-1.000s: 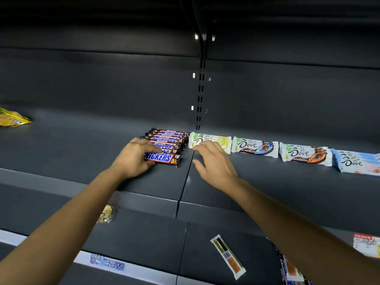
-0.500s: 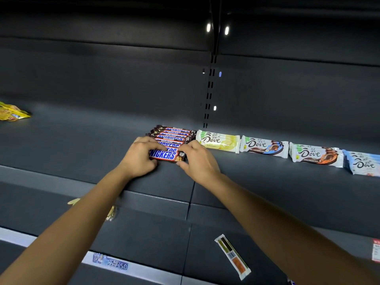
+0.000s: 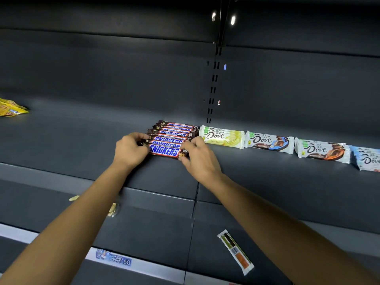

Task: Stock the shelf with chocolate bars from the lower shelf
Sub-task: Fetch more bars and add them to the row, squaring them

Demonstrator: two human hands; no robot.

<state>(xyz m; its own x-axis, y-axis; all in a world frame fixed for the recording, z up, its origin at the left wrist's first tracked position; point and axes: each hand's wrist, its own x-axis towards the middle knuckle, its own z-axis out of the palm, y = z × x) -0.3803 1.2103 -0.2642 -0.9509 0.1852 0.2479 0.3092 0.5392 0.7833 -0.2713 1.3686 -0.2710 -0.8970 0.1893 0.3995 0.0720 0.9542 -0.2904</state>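
Note:
A row of several Snickers bars lies on the dark upper shelf, running front to back. My left hand grips the left end of the front Snickers bar. My right hand pinches that bar's right end. To the right, several stacks of Dove bars lie in a line: a yellow Dove stack, a blue-brown Dove stack, an orange-brown Dove stack and a pale blue Dove stack at the frame's edge.
A yellow snack bag lies at the upper shelf's far left. On the lower shelf lie a white bar with an orange patch and a small pale packet partly behind my left arm. A price label sits on the lower rail.
My right hand moved left from the yellow Dove stack to the right end of the front Snickers bar. My left hand stayed on its left end. The view shifted slightly.

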